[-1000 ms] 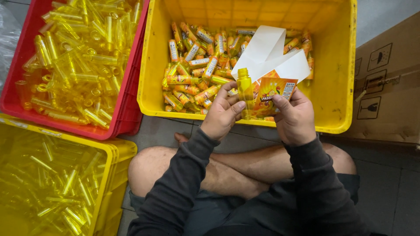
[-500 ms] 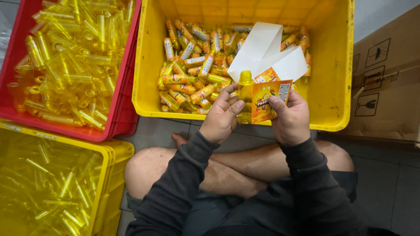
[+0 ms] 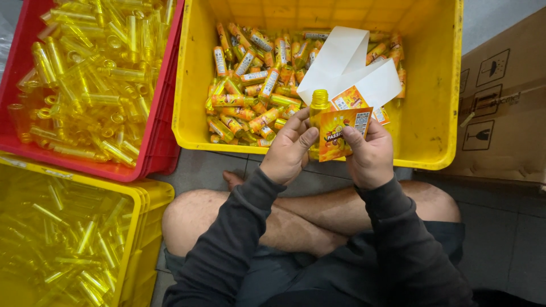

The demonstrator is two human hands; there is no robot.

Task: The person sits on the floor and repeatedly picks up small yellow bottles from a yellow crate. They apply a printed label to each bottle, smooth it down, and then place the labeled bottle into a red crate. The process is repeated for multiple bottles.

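A yellow crate point(image 3: 438, 85) fills the upper middle of the frame, its floor heaped on the left with small labelled bottles point(image 3: 256, 85) in orange wrap. A red crate point(image 3: 162, 136) takes the upper left, full of bare clear-yellow tubes point(image 3: 85, 74). Another yellow crate point(image 3: 142, 222) sits at the lower left, holding more bare tubes, hazy through its wall. A brown cardboard box point(image 3: 500, 108) stands at the right edge. The person sits cross-legged on the grey floor point(image 3: 500, 233) at the bottom centre, in dark sleeves and shorts, knees bare.

White backing sheets point(image 3: 347, 62) rise in the upper middle, over the crate's right half, just behind the hands. The left hand point(image 3: 287, 150), at the centre of the frame, is closed around a small yellow bottle point(image 3: 318, 105), held upright with its neck and cap showing above the fingers. The right hand point(image 3: 369, 156), just beside it, pinches an orange label point(image 3: 344, 133) by its right edge; the label's left edge lies against the bottle. Both hands hover over the near rim of the upper yellow crate.
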